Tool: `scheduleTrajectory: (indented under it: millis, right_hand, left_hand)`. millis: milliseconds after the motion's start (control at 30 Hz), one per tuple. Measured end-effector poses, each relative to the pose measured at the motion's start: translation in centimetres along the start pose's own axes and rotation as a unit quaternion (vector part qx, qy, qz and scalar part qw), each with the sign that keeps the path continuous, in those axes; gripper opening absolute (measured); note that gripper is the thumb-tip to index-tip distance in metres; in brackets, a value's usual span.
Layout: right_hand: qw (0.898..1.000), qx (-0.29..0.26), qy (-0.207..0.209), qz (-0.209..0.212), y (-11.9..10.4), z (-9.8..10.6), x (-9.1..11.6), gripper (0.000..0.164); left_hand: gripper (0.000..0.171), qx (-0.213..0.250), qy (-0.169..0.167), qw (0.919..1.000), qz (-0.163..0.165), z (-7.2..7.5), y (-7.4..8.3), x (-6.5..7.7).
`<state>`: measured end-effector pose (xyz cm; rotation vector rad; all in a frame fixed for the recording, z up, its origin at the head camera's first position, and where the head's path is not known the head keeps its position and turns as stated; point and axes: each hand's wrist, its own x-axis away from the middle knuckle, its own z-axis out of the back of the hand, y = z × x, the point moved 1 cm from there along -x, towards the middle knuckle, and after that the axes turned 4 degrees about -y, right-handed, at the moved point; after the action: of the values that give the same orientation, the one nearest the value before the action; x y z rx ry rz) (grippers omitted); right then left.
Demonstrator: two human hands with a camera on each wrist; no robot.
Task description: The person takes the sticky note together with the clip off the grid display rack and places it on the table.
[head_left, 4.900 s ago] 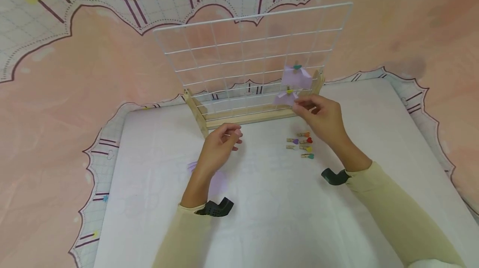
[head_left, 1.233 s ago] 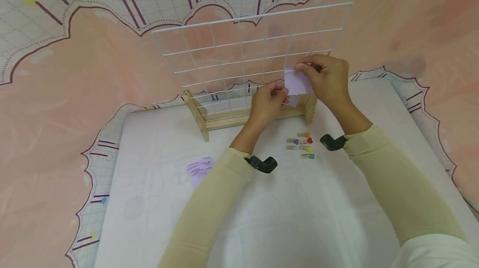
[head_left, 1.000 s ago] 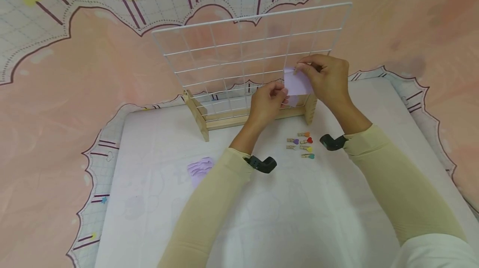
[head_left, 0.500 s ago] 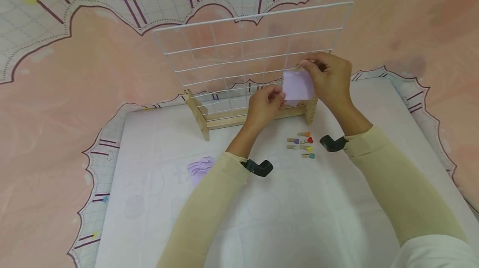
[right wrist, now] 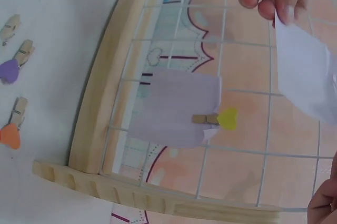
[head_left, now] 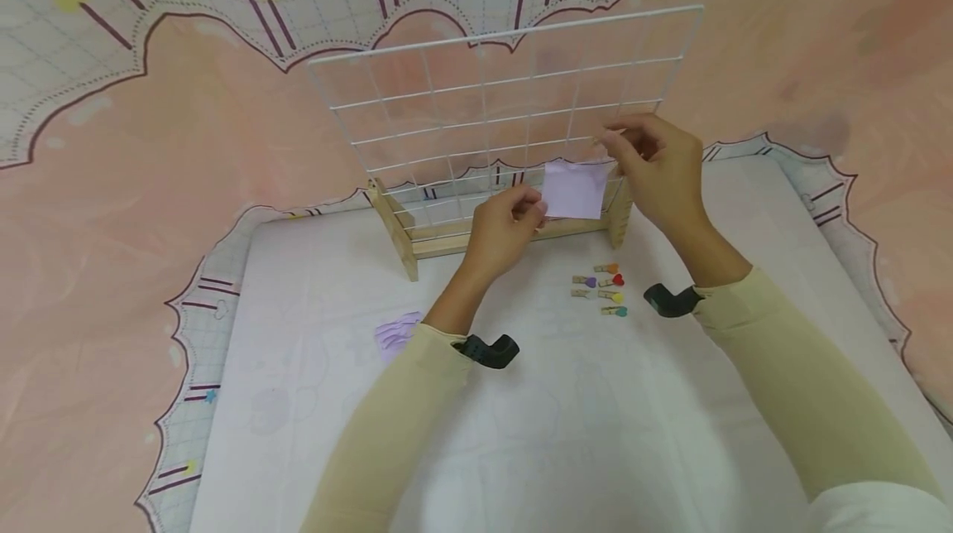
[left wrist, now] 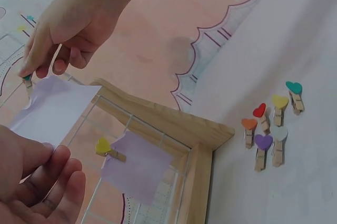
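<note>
My left hand (head_left: 502, 231) pinches a square lilac paper note (head_left: 575, 190) by its edge, in front of the white wire grid (head_left: 484, 107). In the left wrist view, my right hand (left wrist: 76, 29) pinches a small wooden clothespin (left wrist: 28, 83) with a green heart, close by the note's curled edge. The head view shows this hand slightly above and right of the note. A second lilac note (right wrist: 176, 105) hangs low on the grid under a yellow-heart clothespin (right wrist: 210, 119); in the head view the held note hides it.
The grid stands in a wooden base (head_left: 454, 245). On the white table (head_left: 566, 425), several heart clothespins (head_left: 610, 295) lie right of centre. A stack of lilac notes (head_left: 395, 333) lies left, partly behind my left forearm. A patterned cloth (head_left: 89, 227) hangs behind.
The upper note, clipped to the grid earlier, has come off and moved down and left in my left hand. My right hand has risen from the lower note and now holds the green-heart clothespin.
</note>
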<state>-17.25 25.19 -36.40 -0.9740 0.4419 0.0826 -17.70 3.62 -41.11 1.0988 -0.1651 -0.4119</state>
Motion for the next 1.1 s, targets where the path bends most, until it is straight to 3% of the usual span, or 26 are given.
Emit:
scheduleTrajectory:
  millis: [267, 567, 1100]
  right_hand:
    - [0.999, -0.017, -0.041, -0.029, 0.0, 0.3, 1.2, 0.028]
    - [0.997, -0.02, -0.061, -0.05, 0.9, 0.6, 2.3, 0.028]
    - [0.992, -0.047, -0.108, -0.04, 2.1, 1.0, 4.6, 0.015]
  left_hand:
    - [0.016, -0.002, 0.001, 1.0, 0.0, 1.3, -0.4, 1.2]
    - [0.017, -0.011, 0.004, 0.9999, 0.007, 2.2, -0.7, 2.3]
    - [0.015, 0.008, 0.017, 0.9994, 0.028, 4.2, -1.4, 4.3]
